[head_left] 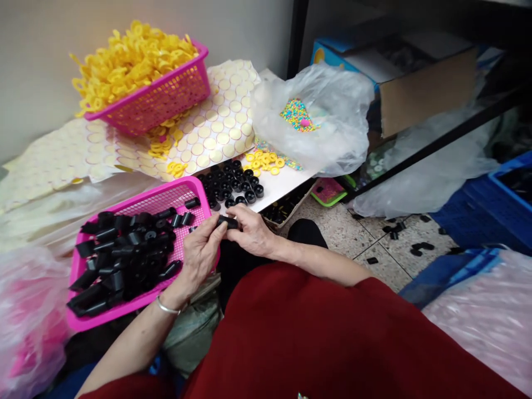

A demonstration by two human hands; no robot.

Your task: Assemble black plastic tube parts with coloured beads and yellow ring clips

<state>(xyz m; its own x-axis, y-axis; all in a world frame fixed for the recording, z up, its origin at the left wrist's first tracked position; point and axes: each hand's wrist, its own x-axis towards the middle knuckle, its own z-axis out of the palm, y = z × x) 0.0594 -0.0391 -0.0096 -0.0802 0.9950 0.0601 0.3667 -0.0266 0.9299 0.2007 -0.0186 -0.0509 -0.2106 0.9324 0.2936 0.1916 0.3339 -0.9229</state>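
Both hands meet over my lap and pinch one small black plastic tube piece. My left hand, with a silver bangle at the wrist, grips its left end beside the low pink basket full of black pieces. My right hand closes on the right end. Just beyond the fingers, a cluster of black caps stands upright on a white board, with loose yellow rings behind it.
A tall pink basket heaped with yellow rings sits at the back on sheets of round stickers. A clear bag holds coloured beads. A cardboard box, a blue crate and black pieces scattered on the tile floor lie to the right.
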